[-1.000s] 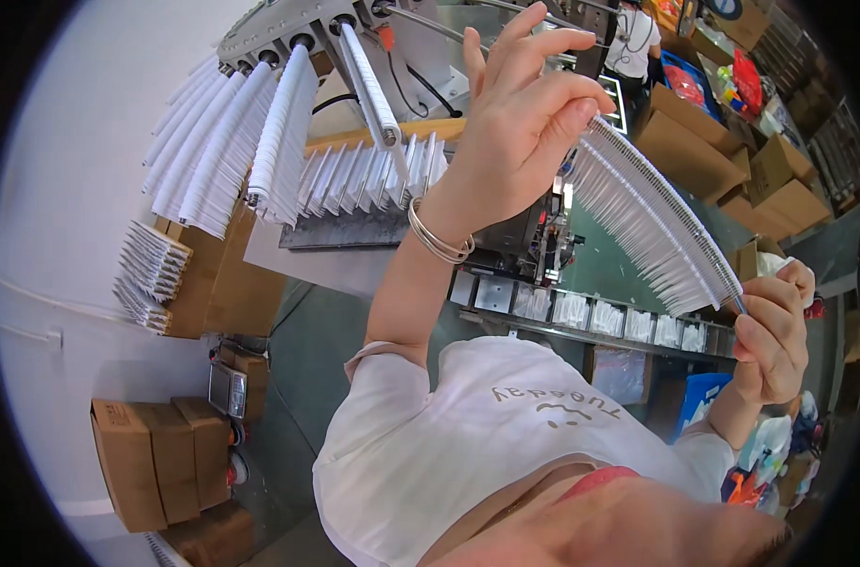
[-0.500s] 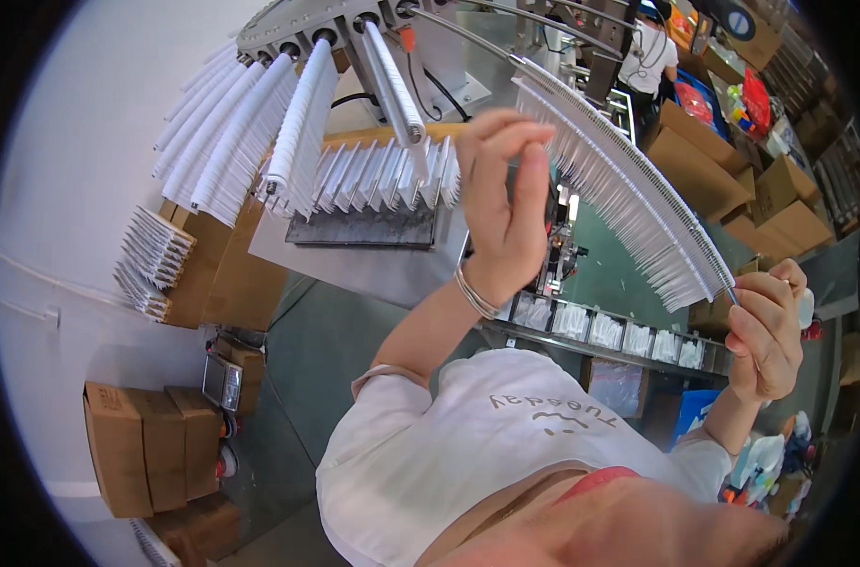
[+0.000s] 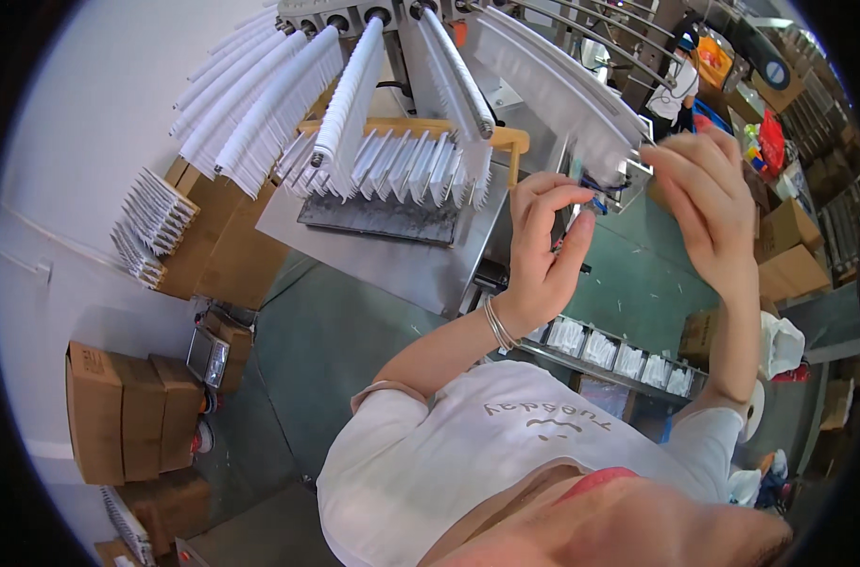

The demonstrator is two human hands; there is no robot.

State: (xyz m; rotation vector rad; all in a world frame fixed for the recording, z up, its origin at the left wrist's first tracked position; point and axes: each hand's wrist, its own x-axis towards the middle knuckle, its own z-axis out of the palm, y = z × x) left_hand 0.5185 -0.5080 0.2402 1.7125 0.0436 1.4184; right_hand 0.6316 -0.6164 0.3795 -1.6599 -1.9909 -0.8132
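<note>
My left hand (image 3: 546, 253) is raised in front of my chest, its fingers bent and the thumb apart from them, with nothing seen between. My right hand (image 3: 712, 203) reaches to the outer end of a metal rod loaded with thin white pieces (image 3: 558, 80). Its fingertips are at or against that end; motion blur hides whether they grip it. This rod runs up to a round grey hub (image 3: 354, 14). More rods packed with white pieces (image 3: 350, 104) fan out from the hub to the left.
Below the rods, a wooden-framed rack of white pieces (image 3: 402, 165) stands by a dark slab (image 3: 378, 222) on a metal table (image 3: 430, 269). A compartmented conveyor (image 3: 600, 350) with white bundles crosses before me. Cardboard boxes (image 3: 132, 411) stand left; another person (image 3: 676, 85) is at back right.
My right hand has moved up and left with the loaded rod's outer end, which now lies closer to the hub's other rods. My left hand has shifted down and right, away from the rod.
</note>
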